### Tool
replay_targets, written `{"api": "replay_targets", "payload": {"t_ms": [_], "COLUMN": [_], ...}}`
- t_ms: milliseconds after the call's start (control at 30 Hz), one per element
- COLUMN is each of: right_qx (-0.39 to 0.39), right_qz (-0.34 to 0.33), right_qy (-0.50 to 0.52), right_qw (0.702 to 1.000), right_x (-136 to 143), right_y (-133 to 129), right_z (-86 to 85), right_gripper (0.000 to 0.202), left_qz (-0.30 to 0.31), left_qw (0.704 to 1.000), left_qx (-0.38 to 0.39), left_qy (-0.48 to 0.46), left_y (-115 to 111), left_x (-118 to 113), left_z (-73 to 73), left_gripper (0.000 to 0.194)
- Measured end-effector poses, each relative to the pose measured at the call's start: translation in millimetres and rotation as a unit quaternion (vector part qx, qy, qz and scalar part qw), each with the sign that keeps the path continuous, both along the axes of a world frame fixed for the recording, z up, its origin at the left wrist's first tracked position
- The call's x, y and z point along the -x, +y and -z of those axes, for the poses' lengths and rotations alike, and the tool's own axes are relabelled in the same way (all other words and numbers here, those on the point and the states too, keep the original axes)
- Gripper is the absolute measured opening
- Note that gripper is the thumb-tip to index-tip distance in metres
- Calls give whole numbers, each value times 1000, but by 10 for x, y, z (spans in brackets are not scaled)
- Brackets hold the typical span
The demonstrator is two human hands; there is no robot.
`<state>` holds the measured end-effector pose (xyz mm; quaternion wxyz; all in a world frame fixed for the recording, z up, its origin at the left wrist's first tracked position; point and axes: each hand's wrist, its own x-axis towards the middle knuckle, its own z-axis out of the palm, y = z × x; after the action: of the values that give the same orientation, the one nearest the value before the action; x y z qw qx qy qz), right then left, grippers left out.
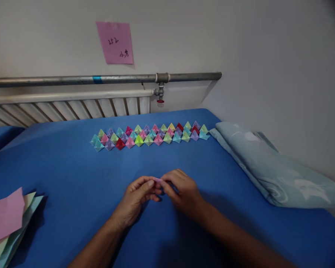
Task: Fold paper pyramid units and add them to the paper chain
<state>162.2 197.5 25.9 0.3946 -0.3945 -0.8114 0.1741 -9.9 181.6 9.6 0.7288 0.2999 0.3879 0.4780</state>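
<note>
Pink, pale green and light blue sheets lie nearest me, loosely stacked at the left of the blue surface. Level with them, in the middle, the person's hands meet around a small strip of pink paper: the left hand nips one end between thumb and fingers, while the right hand grips the other with thumb and forefinger. Fingers hide most of it, so I can't make out its shape. Off to the right a folded pale blue-green blanket lies along the wall. Farther back, little pointed paper shapes sit packed in three rows, in red, yellow, purple, green, pink and blue. Behind the far edge stands a white radiator, with a metal pipe and red-handled valve; above hangs a handwritten pink note.
</note>
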Motion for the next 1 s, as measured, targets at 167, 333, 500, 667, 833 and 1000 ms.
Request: {"api": "replay_targets", "payload": {"t_ms": [167, 333, 500, 667, 833, 1000], "right_qx": [22, 94, 116, 137, 147, 111], "right_qz": [-44, -49, -72, -89, -90, -64], "right_qy": [-24, 11, 36, 57, 75, 62], "right_qw": [999, 994, 990, 985, 982, 990], "right_x": [15, 11, -4, -20, -11, 12], "right_y": [-2, 8, 13, 11, 12, 25], "right_z": [-2, -4, 9, -31, -76, -65], "right_gripper": [9, 9, 17, 20, 20, 14], "left_qz": [-16, -5, 11, 32, 42, 24], "left_qw": [1000, 999, 998, 996, 995, 997], "left_qx": [21, 39, 56, 67, 73, 73], "left_qy": [-4, -30, -37, -56, -60, -32], "left_y": [24, 51, 76, 85, 87, 90], "left_x": [9, 39, 66, 97, 106, 84], "left_z": [36, 9, -23, -35, -31, -32], "left_gripper": [21, 19, 22, 21, 21, 23]}}
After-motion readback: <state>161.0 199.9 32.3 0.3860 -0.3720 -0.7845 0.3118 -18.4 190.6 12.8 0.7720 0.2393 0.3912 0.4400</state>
